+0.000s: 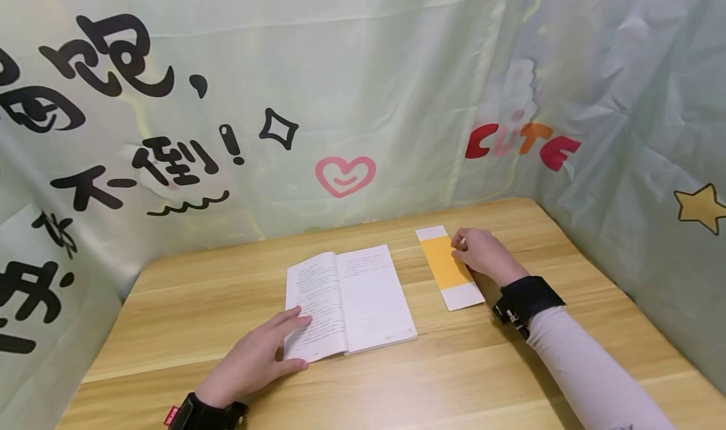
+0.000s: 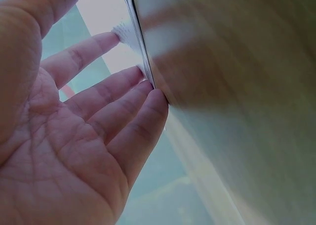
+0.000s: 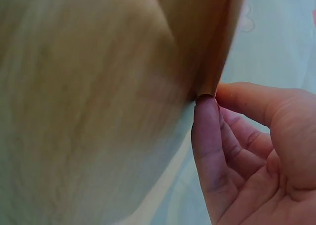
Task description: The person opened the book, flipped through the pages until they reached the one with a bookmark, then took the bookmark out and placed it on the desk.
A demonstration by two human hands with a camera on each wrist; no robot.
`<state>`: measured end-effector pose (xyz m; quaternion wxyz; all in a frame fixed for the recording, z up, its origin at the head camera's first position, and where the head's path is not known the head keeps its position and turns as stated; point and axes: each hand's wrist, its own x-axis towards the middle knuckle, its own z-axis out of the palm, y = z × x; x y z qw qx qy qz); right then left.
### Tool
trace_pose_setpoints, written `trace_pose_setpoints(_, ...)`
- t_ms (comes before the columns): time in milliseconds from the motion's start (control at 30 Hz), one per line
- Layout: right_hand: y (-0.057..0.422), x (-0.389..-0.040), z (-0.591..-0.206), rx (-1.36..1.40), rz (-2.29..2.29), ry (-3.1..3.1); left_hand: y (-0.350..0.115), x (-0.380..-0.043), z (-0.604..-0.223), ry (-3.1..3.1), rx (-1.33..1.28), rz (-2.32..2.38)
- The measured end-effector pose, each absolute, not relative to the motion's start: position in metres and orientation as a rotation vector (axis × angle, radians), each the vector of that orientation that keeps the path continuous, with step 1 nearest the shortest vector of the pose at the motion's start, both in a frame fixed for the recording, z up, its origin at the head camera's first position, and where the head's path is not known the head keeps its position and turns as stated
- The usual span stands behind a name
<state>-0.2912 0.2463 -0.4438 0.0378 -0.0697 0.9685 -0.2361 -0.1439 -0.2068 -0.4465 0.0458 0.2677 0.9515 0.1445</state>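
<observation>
An open book (image 1: 363,297) lies on the wooden table, text on its left page and a few lines at the top of the right one. My left hand (image 1: 255,357) rests at the book's lower left, fingers spread and fairly straight. In the left wrist view its fingertips touch the page edges (image 2: 140,42). To the right of the book is a long yellow card (image 1: 445,263) with white ends. My right hand (image 1: 484,253) pinches the card's right edge. The right wrist view shows the thumb and a finger meeting on the card's edge (image 3: 221,57).
The wooden tabletop (image 1: 215,297) extends around the book and card. A pale printed cloth (image 1: 397,102) hangs behind the table and along both sides, close to its edges. Each wrist wears a black band (image 1: 530,301).
</observation>
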Motion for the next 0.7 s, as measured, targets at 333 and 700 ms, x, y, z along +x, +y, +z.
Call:
trace_pose_setpoints(333, 0.2491, -0.2873, -0.4436, -0.263, -0.620, 3.021, -0.2067, -0.1441, -0.4465, 2.913, 0.815, 0.443)
trace_pose_setpoints(700, 0.2456, -0.2832, -0.4422, -0.297, -0.600, 3.001, -0.2072, -0.1433, -0.4453, 2.913, 0.813, 0.440)
